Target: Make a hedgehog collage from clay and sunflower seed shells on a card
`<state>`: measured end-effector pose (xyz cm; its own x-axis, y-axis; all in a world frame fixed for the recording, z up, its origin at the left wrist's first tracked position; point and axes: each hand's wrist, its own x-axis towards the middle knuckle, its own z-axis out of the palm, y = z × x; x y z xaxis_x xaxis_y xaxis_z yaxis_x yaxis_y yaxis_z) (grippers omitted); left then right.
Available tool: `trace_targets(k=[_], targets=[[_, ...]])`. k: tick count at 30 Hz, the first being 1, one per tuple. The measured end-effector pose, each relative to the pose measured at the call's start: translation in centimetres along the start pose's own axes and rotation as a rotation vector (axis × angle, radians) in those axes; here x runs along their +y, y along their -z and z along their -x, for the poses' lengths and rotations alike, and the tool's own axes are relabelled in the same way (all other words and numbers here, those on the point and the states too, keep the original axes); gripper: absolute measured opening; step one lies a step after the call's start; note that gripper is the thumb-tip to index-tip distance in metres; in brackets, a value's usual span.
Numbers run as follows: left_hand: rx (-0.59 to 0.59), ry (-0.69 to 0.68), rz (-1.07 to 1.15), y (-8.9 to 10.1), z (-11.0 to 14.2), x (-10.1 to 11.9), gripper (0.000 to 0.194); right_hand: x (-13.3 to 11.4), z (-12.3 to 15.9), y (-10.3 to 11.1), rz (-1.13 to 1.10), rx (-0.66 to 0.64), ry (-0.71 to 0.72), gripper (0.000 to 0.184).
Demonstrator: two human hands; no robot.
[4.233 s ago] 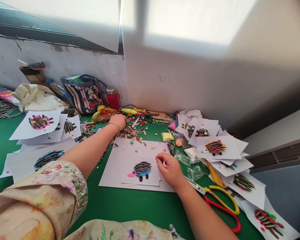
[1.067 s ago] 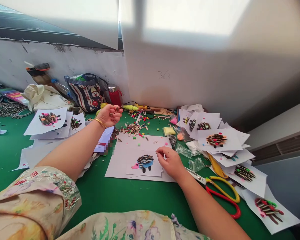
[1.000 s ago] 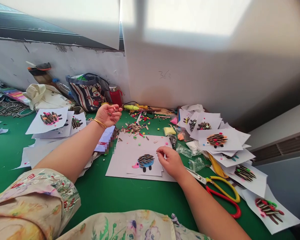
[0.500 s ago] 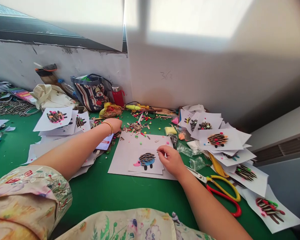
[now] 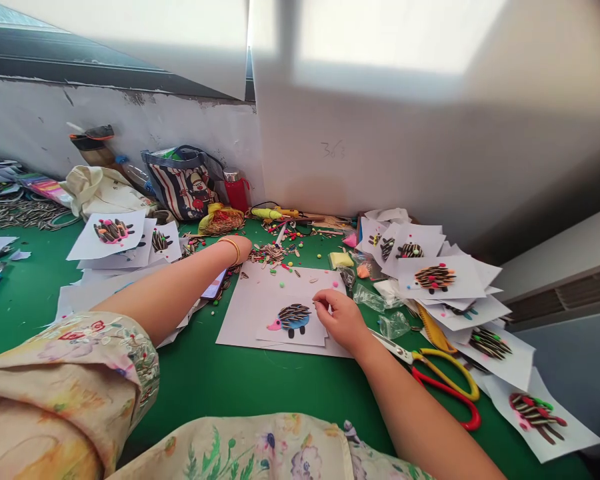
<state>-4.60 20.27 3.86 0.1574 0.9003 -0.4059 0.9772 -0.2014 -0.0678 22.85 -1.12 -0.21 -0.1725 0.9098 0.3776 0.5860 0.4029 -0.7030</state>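
My left hand, below a gold bangle, reaches over the near-left side of a heap of striped sunflower seeds and small coloured balls. Its fingers are hidden behind the hand. My right hand rests on the right edge of a white sheet, thumb and forefinger pinched together; whatever they hold is too small to make out. Just left of those fingertips lies a paper with a hedgehog: blue body, pink snout, dark feet, and seeds as spines on its back.
Open scissors with yellow and red handles lie beside my right forearm. Seed-covered hedgehog papers are piled at right and left. Behind stand a striped bag, a red bottle and a yellow glue gun.
My left hand and forearm have shifted slightly right, further over the seed heap. My right hand stays almost where it was, still pinched.
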Motion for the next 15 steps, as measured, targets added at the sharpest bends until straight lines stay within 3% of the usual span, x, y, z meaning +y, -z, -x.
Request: trace_targets(k=[4,8,11,15], targets=[[0.089,0.016,0.183,0.9,0.3,0.1,0.025,0.3,0.0,0.1,-0.011,0.005,-0.011,0.014],[0.227,-0.012,0.495,1.2,2.2,0.7,0.014,0.3,0.0,0.2,-0.064,0.004,0.007,0.017],[0.279,-0.068,0.826,-0.3,5.0,2.9,0.017,0.0,0.1,0.0,-0.109,-0.014,-0.05,0.015],[0.29,-0.167,1.263,-3.7,9.3,6.4,0.014,-0.8,0.8,-0.3,-0.168,-0.108,-0.191,0.009]])
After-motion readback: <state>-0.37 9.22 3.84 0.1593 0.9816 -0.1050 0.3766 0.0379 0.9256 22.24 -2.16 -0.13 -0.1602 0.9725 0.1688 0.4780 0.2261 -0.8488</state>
